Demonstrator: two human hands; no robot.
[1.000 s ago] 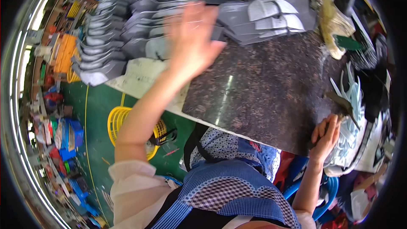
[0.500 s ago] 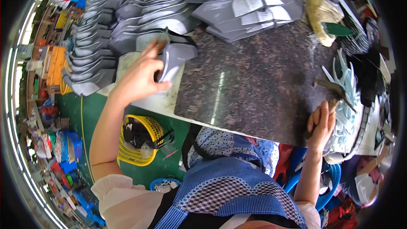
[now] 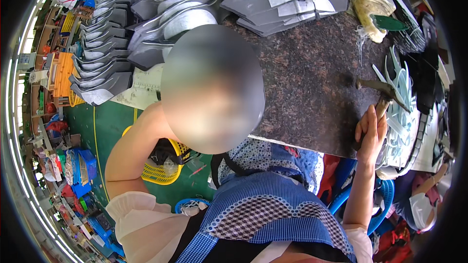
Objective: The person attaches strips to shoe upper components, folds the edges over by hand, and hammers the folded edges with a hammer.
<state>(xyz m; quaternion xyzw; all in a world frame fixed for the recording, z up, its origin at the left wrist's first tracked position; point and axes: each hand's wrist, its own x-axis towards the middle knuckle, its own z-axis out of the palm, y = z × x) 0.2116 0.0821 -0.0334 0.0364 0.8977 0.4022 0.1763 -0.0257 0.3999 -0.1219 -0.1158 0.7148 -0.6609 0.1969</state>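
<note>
With the right hand (image 3: 372,134), grips a hammer (image 3: 386,88) by its handle; cannot tell the left hand's state, blurred over. Faces grey pieces (image 3: 105,44) in rows at left, a grey stack (image 3: 297,5) far across the dark tabletop (image 3: 307,92), pale strips (image 3: 400,102) beside the hammer. Holds its head beyond that hand, well apart from the left forearm (image 3: 131,151).

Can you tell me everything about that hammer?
The hammer has a dark, brownish head that looks like metal: blunt at the left end, narrowing to a thin, curved tip at the right. Its handle is light brown and looks wooden, partly hidden by the right hand gripping it. The head lies crosswise near the right side of the dark speckled tabletop. Its thin tip overlaps pale strips in view; I can't tell if they touch.
</note>
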